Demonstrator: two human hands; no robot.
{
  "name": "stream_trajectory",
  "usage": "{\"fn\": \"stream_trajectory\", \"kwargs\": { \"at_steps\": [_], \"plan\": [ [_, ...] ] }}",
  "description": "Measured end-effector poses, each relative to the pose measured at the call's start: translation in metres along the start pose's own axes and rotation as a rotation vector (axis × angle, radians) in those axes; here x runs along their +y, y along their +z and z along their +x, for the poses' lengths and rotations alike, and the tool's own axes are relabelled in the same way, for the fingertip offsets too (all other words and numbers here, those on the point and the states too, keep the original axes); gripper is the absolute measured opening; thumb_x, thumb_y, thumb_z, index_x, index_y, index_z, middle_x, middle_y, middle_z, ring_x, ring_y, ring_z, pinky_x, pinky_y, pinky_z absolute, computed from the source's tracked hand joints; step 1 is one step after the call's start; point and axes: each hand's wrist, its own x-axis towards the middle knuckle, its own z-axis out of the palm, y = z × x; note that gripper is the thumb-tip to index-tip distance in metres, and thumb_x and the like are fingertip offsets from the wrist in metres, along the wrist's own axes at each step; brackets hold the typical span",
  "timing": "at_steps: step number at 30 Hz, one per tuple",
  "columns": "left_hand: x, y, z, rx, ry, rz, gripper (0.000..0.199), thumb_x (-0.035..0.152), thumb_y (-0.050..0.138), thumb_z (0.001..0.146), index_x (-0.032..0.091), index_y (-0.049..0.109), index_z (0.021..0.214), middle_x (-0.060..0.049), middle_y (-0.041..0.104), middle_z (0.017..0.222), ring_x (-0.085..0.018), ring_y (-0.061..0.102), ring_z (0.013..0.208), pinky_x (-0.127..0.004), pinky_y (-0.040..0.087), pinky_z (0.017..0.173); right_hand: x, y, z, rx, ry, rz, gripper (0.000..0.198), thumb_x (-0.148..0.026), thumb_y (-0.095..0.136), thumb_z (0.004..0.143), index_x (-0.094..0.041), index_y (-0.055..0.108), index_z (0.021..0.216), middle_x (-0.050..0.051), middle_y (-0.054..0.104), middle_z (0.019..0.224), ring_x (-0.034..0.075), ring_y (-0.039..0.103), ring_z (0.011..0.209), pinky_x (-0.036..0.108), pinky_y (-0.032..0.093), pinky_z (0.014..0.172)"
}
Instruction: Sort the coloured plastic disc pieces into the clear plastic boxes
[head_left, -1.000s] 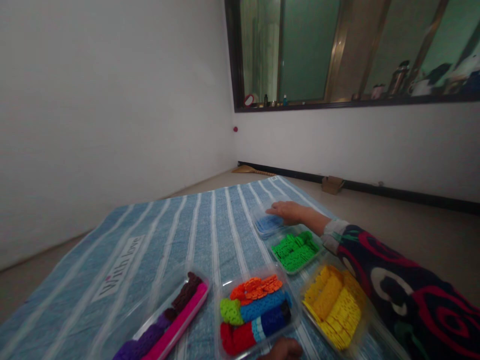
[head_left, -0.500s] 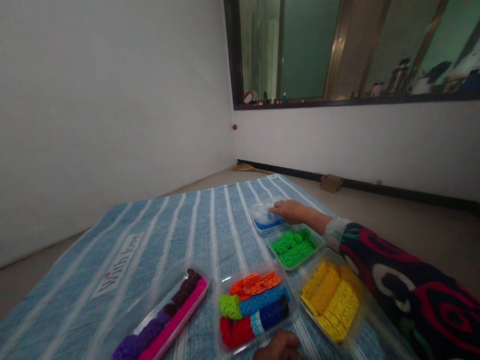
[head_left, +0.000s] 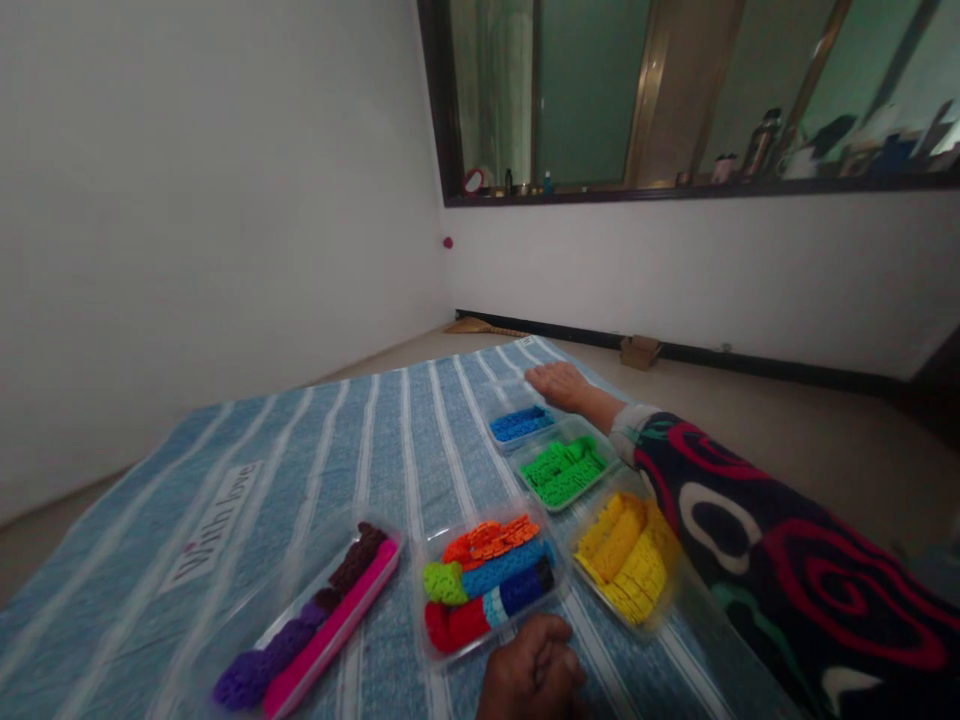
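Note:
At the far right of the cloth, my right hand point(head_left: 561, 386) has its fingers bent over the raised clear lid point(head_left: 504, 394) of a plastic box. In that box lie blue plastic building pieces point(head_left: 523, 423). My left hand point(head_left: 531, 668) is closed in a loose fist near the bottom edge; nothing shows in it. Just beyond it stands a clear box with orange pieces point(head_left: 491, 540), lime pieces point(head_left: 444, 582), blue and red ones. Green pieces point(head_left: 564, 470) fill the box nearest the blue one. Yellow pieces point(head_left: 626, 557) lie in another box beside my right sleeve.
A long clear box at left holds purple pieces point(head_left: 277, 655), brown pieces point(head_left: 354, 560) and a pink strip point(head_left: 337, 630). The striped blue cloth point(head_left: 337, 430) reads "With love". Behind are a white wall point(head_left: 225, 200), a window ledge point(head_left: 600, 194) with bottles, and a cardboard box point(head_left: 640, 351).
My right hand has moved to the far side of the blue box, and its lid has swung back, baring the blue pieces. More of my left fist shows. The view has shifted slightly right.

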Motion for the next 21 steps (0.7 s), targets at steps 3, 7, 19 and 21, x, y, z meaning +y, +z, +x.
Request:
{"fn": "stream_trajectory", "kwargs": {
  "at_steps": [3, 7, 19, 21],
  "plan": [
    [0.01, 0.003, -0.001, 0.033, -0.005, 0.001, 0.024, 0.04, 0.058, 0.075, 0.017, 0.057, 0.084, 0.002, 0.061, 0.063, -0.011, 0.056, 0.051, -0.023, 0.042, 0.053, 0.022, -0.016, -0.015, 0.05, 0.13, 0.076, 0.038, -0.005, 0.037, 0.086, -0.014, 0.052, 0.12, 0.015, 0.063, 0.114, 0.024, 0.06, 0.102, 0.031, 0.044, 0.081],
    [0.02, 0.006, -0.002, 0.068, -0.024, 0.023, 0.02, 0.034, 0.056, 0.075, 0.016, 0.058, 0.084, 0.001, 0.064, 0.064, -0.012, 0.059, 0.053, -0.023, 0.043, 0.054, 0.058, -0.035, -0.053, 0.179, 0.319, 0.222, 0.038, -0.014, 0.043, 0.086, -0.016, 0.055, 0.122, 0.013, 0.067, 0.107, 0.024, 0.061, 0.098, 0.032, 0.044, 0.082],
    [0.033, 0.008, 0.0, 0.048, -0.009, 0.051, 0.025, 0.035, 0.06, 0.075, 0.015, 0.058, 0.09, -0.002, 0.067, 0.069, -0.014, 0.063, 0.057, -0.025, 0.044, 0.053, 0.102, -0.025, -0.192, 0.066, 0.891, 1.299, 0.014, -0.005, 0.065, 0.071, -0.014, 0.064, 0.082, 0.0, 0.062, 0.052, 0.013, 0.056, 0.042, 0.026, 0.051, 0.047],
    [0.037, 0.008, 0.001, 0.053, -0.003, 0.055, 0.027, 0.035, 0.061, 0.073, 0.015, 0.059, 0.09, -0.002, 0.068, 0.069, -0.014, 0.063, 0.057, -0.025, 0.044, 0.053, 0.103, -0.018, -0.212, 0.036, 0.937, 1.409, 0.012, -0.005, 0.066, 0.072, -0.014, 0.063, 0.078, 0.001, 0.061, 0.052, 0.012, 0.056, 0.041, 0.026, 0.051, 0.046]
  ]
}}
